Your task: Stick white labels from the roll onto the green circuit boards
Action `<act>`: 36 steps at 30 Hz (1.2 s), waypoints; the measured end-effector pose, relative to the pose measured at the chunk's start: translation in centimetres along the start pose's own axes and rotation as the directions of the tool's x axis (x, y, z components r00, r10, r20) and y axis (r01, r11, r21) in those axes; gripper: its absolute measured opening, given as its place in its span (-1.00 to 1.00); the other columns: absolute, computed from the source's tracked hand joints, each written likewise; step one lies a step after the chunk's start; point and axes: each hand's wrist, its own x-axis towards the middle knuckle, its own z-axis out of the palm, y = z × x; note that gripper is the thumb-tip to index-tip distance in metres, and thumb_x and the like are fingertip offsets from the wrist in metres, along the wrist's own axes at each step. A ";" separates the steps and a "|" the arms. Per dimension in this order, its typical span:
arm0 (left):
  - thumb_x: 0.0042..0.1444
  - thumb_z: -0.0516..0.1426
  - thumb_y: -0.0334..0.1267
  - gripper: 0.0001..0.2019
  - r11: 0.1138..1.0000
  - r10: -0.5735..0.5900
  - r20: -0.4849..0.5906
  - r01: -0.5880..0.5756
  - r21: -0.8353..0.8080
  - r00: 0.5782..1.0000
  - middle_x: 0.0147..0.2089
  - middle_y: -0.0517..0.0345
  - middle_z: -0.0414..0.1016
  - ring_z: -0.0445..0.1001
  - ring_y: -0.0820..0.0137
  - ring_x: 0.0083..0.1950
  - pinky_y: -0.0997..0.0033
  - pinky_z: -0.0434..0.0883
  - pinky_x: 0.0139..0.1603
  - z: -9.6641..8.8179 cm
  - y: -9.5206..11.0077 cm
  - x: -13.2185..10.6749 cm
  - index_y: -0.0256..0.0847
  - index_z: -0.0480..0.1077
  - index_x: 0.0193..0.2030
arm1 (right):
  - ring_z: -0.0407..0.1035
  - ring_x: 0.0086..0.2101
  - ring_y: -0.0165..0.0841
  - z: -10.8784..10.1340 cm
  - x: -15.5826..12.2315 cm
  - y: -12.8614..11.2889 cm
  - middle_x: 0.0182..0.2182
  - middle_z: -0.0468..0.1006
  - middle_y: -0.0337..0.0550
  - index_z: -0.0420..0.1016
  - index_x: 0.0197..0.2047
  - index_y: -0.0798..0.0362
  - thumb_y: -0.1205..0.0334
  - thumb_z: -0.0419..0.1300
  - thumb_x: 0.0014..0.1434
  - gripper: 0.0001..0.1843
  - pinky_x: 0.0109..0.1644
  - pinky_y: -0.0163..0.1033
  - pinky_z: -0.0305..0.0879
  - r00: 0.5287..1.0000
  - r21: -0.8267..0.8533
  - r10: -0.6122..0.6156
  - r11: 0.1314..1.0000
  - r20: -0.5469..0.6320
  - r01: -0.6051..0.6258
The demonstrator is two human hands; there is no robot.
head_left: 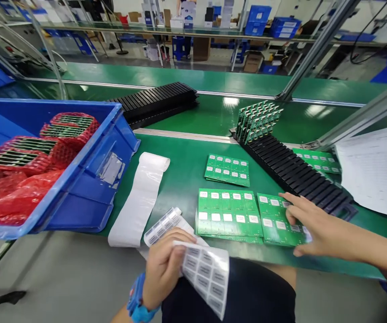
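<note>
My left hand (163, 265) is closed on a sheet of small labels (206, 273), held over my lap below the table's edge. My right hand (309, 226) lies with fingers stretched over a green circuit board panel (276, 220), fingertips pressing on its right part. A larger green panel with white labels (227, 214) lies just left of it. Another labelled panel (227, 169) lies further back.
A blue bin (89, 179) with red-wrapped boards stands at the left. A white backing strip (139, 197) trails off the table. A black slotted rack (297, 175) holds upright boards (257, 120) at its far end. Papers (378, 170) lie at the right; another black rack (156, 104) behind.
</note>
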 end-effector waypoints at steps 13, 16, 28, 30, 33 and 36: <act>0.12 0.03 0.02 -0.61 0.811 -0.479 -0.556 0.584 0.015 0.679 -0.50 0.15 0.46 0.40 0.34 -0.43 0.48 0.36 -0.45 -3.5 -1.7 -4.1 -0.28 0.47 -0.39 | 0.15 0.02 0.08 -2.8 8.6 -12.4 -0.10 0.30 0.10 0.25 -0.27 0.05 -0.06 0.36 -0.30 -0.42 0.02 0.09 0.19 0.949 -0.080 -0.298 0.953 -0.104 0.291; 0.12 0.03 0.01 -0.61 0.770 -0.550 -0.425 0.633 0.075 0.719 -0.34 0.10 0.54 0.46 0.27 -0.26 0.45 0.40 -0.26 -4.1 -1.8 -4.4 -0.28 0.50 -0.28 | 0.26 -0.19 -0.06 -2.5 9.1 -13.5 -0.23 0.32 0.02 0.27 -0.29 0.07 0.03 0.35 -0.31 -0.47 -0.13 0.01 0.26 0.951 -0.121 -0.299 0.950 -0.082 0.288; 0.19 -0.04 -0.04 -0.57 0.827 -0.538 -0.267 0.561 0.016 0.800 0.10 -0.01 0.41 0.27 0.25 0.20 0.26 0.13 0.24 -4.5 -4.0 -0.3 -0.27 0.39 0.04 | 0.29 -0.14 -0.10 -5.1 19.9 -4.9 -0.15 0.34 0.03 0.23 -0.14 0.07 -0.12 0.26 -0.23 -0.36 -0.08 -0.06 0.24 0.964 -0.053 -0.176 0.984 -0.198 0.168; 0.19 -0.04 -0.03 -0.55 0.842 -0.518 -0.287 0.539 -0.008 0.806 0.11 -0.03 0.40 0.25 0.25 0.21 0.25 0.11 0.25 -4.6 -4.3 0.4 -0.30 0.38 0.05 | 0.28 -0.09 -0.08 -4.2 20.6 -4.4 -0.12 0.34 0.05 0.24 -0.13 0.06 -0.11 0.26 -0.24 -0.36 -0.06 -0.05 0.23 0.967 -0.046 -0.179 0.984 -0.183 0.173; 0.20 -0.06 -0.01 -0.55 0.856 -0.489 -0.366 0.516 -0.027 0.792 0.03 -0.03 0.45 0.34 0.25 0.11 0.29 0.22 0.15 -5.1 -4.2 0.4 -0.30 0.40 -0.01 | 0.28 -0.06 -0.02 -3.0 20.3 -4.1 -0.10 0.35 0.10 0.26 -0.14 0.04 -0.06 0.28 -0.26 -0.38 -0.05 0.01 0.23 0.954 -0.078 -0.224 0.974 -0.201 0.212; 0.18 -0.06 0.04 -0.54 0.866 -0.451 -0.496 0.499 -0.040 0.742 -0.32 0.06 0.51 0.44 0.33 -0.26 0.38 0.35 -0.21 -5.8 -3.4 -0.4 -0.33 0.45 -0.30 | 0.31 -0.06 0.02 -2.7 20.1 -4.3 -0.07 0.37 0.20 0.35 -0.19 -0.04 0.04 0.35 -0.26 -0.48 -0.13 0.01 0.27 0.879 -0.162 -0.308 0.950 -0.363 0.266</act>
